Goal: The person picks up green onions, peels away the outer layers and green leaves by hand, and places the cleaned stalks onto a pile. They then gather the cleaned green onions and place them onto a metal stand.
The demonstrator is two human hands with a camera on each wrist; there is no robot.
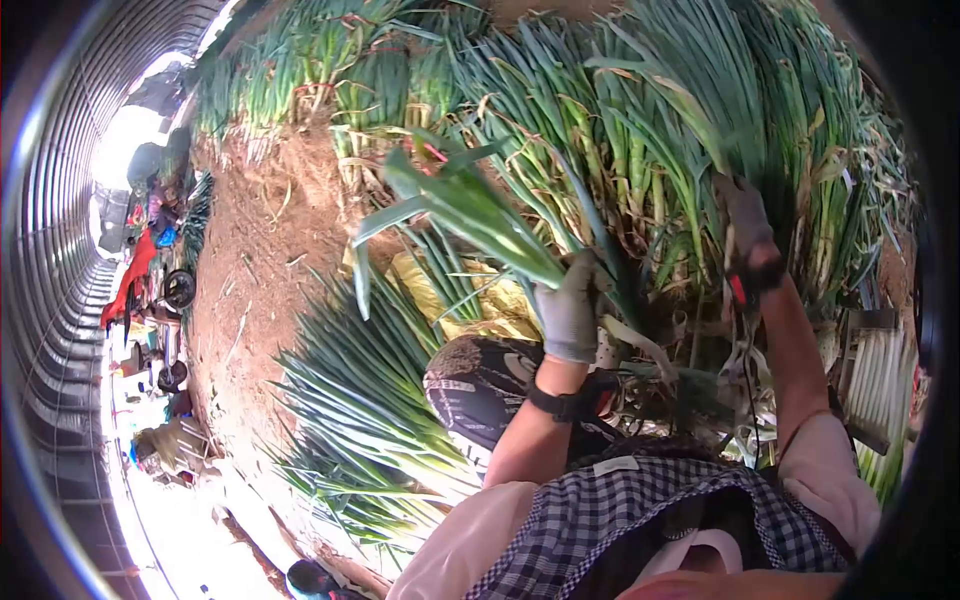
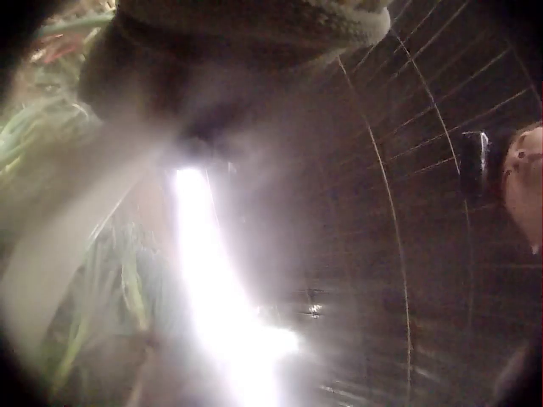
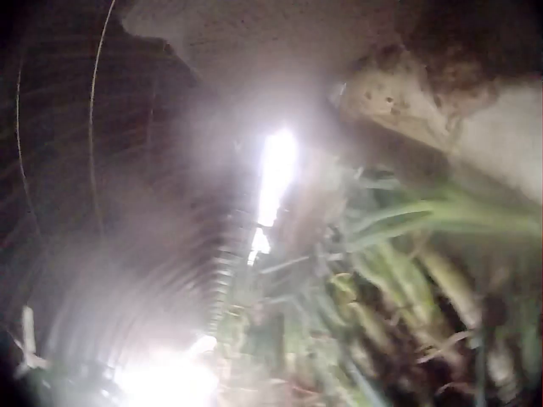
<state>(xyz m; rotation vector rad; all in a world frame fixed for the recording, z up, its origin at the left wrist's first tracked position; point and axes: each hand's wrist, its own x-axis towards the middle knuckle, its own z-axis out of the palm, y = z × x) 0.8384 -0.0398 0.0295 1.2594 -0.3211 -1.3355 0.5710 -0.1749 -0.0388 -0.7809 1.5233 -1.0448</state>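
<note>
My gloved left hand (image 1: 570,305) grips a large green onion (image 1: 490,225), its leaves pointing up and left. Its pale stalk (image 2: 68,237) runs down from the glove, blurred, in the left wrist view. Farther right, my gloved right hand (image 1: 745,215) is at the front of the standing green onions (image 1: 650,130), its fingers curled round a green onion (image 1: 690,105) with long leaves fanning upward. In the right wrist view a whitish stalk (image 3: 501,136) with a dirty end lies right below the glove. Most of the fingers are hidden.
More green onions (image 1: 370,390) lie fanned beside my knee (image 1: 470,385), near a yellow sack (image 1: 505,305). Tied bundles (image 1: 310,80) stand at the back left. Bare soil (image 1: 240,260) stretches along the left, below a ribbed tunnel wall (image 1: 60,250). A wooden frame (image 1: 868,380) stands at right.
</note>
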